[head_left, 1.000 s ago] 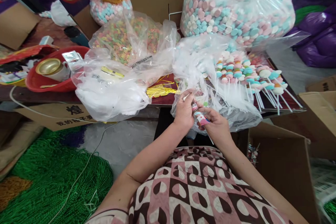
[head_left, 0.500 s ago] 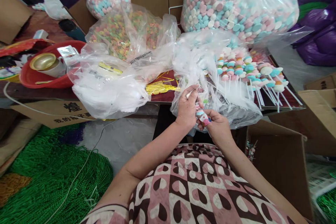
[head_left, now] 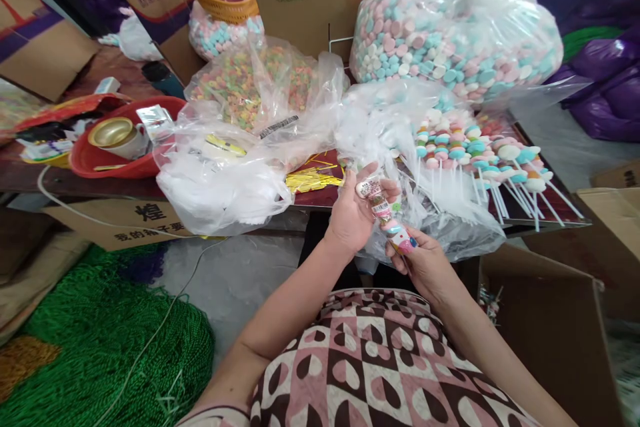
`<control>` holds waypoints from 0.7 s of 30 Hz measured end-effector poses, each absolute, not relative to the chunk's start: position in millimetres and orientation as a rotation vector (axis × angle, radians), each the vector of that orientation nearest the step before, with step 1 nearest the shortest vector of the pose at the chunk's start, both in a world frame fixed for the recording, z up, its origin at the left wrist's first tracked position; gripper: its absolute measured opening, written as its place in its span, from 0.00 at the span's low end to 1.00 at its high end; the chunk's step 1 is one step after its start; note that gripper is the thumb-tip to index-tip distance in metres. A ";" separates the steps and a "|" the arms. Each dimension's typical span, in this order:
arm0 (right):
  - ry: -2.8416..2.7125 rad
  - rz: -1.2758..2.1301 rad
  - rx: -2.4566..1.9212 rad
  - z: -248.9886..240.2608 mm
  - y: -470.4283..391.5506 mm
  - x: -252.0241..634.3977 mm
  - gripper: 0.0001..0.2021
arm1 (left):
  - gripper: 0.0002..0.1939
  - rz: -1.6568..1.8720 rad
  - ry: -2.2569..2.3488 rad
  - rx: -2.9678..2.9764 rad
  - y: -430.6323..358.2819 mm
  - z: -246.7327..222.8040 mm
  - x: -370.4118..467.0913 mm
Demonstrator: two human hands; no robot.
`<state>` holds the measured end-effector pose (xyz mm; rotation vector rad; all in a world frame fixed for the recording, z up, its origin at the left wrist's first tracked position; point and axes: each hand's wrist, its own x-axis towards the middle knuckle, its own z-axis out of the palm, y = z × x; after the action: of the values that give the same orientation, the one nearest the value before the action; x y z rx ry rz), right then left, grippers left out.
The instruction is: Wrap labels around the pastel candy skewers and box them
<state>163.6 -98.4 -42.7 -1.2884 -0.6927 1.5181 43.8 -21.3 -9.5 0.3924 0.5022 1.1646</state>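
A marshmallow candy skewer in a printed clear wrapper (head_left: 383, 208) slants between my hands, with a barcode label near its middle. My right hand (head_left: 423, 257) pinches its lower end, where a pink and blue print shows. At its upper end my left hand (head_left: 350, 213) is open, thumb raised and fingers spread behind the wrapper; whether the palm touches it I cannot tell. To the right, several unwrapped marshmallow skewers (head_left: 457, 140) lie on crumpled plastic, their white sticks pointing towards me. Gold twist ties (head_left: 315, 177) lie on the table just left of my left hand.
Behind stand a big bag of marshmallows (head_left: 450, 47) and a bag of gummy candies (head_left: 270, 80). White plastic bags (head_left: 225, 187) and a red basin (head_left: 90, 163) are at the left. Below right is an open cardboard box (head_left: 550, 320); green cord (head_left: 150, 320) heaps on the floor.
My left hand has opened from its grip on the wrapper's upper end, showing more of the label. The right hand keeps its hold slightly lower. The whole view has shifted.
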 end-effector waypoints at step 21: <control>-0.770 1.285 -1.333 -55.8 -105.8 183.8 0.11 | 0.26 1.047 0.512 0.807 -31.4 -8.5 34.4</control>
<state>183.8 -105.8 -55.8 -1.3330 -0.7697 1.2851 34.4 -31.4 -8.5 0.8068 0.5120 1.0472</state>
